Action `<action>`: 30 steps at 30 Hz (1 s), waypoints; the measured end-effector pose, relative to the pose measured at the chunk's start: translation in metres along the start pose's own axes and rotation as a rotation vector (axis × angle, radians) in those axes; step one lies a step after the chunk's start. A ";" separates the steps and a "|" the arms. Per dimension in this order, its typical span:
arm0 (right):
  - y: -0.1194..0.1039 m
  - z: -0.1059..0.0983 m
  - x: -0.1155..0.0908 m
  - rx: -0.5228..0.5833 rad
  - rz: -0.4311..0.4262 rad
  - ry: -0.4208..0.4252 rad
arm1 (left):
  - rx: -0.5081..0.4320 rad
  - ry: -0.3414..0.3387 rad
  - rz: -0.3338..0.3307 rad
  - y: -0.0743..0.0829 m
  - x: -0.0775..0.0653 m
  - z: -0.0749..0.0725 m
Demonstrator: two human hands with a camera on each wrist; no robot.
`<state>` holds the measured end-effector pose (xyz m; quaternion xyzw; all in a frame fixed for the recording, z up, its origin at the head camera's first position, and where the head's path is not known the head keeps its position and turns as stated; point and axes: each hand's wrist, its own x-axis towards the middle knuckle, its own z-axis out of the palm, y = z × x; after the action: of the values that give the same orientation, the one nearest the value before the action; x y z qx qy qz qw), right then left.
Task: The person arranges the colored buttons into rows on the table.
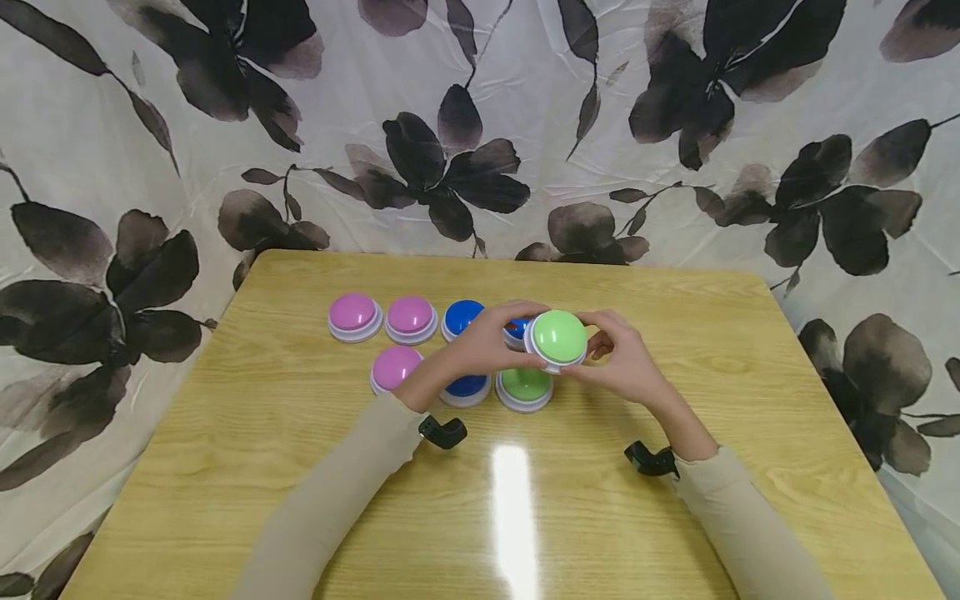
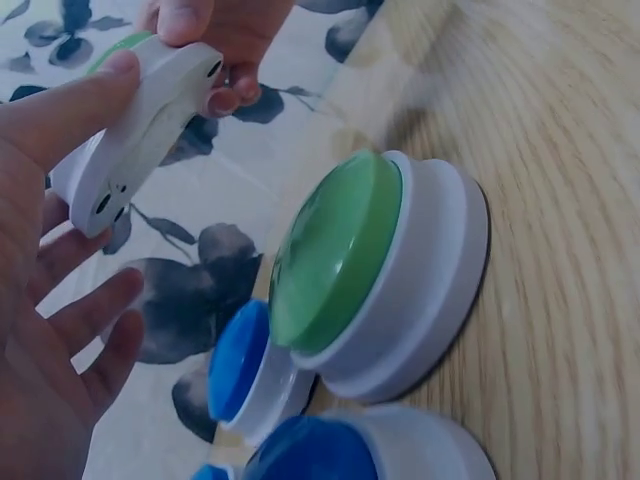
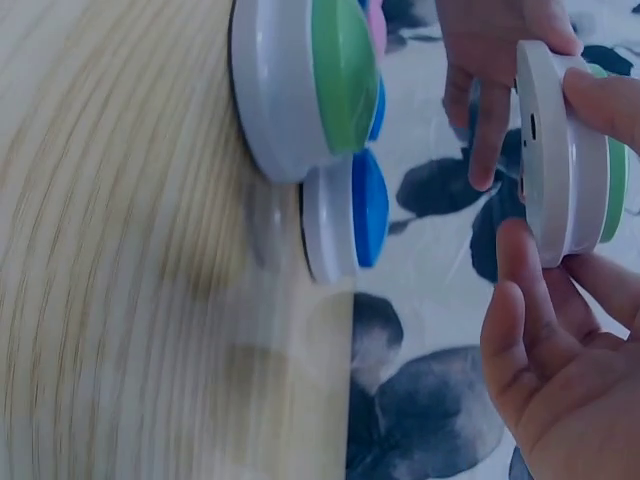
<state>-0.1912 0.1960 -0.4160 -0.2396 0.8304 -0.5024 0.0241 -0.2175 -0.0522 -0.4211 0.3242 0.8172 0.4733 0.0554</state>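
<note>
A green push button with a white round base is held up over the table between both hands. My left hand pinches its left side, thumb against the rim, while the right hand grips the opposite edge. Both wrist views show its white underside clear above the tabletop, with small dark holes. Below it, a second green button sits on the table. A blue button just behind is partly covered by the left fingers.
Two more blue buttons and three pink buttons stand in two rows on the wooden table, some partly hidden by the left arm. A floral cloth hangs behind the table's back edge. Black wrist cameras sit on both wrists.
</note>
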 end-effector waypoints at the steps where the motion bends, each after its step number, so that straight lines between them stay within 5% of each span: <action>1: 0.003 0.002 0.002 -0.009 -0.007 0.006 | 0.014 0.004 -0.002 0.000 -0.003 -0.002; 9: -0.008 0.032 0.018 -0.057 -0.040 -0.024 | 0.082 0.041 -0.104 0.001 -0.036 -0.025; 22: -0.026 0.079 0.055 0.008 -0.126 -0.065 | 0.011 0.136 -0.144 -0.013 -0.078 -0.063; 30: -0.041 0.098 0.070 -0.004 -0.128 -0.119 | 0.065 0.189 -0.164 -0.017 -0.101 -0.081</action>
<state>-0.2107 0.0698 -0.4163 -0.3218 0.8114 -0.4862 0.0407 -0.1786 -0.1768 -0.4121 0.2118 0.8575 0.4687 0.0063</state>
